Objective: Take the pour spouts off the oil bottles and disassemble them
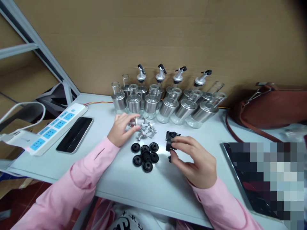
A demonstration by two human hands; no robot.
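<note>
Beside a small pile of silver pourer spouts (149,131), my left hand (121,128) has its thumb and fingers around one silver pourer spout (138,121). My right hand (198,159) pinches a black round stopper (169,144), turned edge-on, between thumb and fingers. Just behind it lies a small heap of black pourer levers (173,134), partly hidden by the hand. Between my hands, several black round stoppers (147,166) lie in a cluster on the white table (129,188).
Glass bottles with steel sleeves (151,103) stand in rows at the back; several rear ones carry pourers (178,76). At left are a power strip (56,127) and a phone (74,134). A brown bag (275,107) and a tablet-like dark device (242,172) lie right.
</note>
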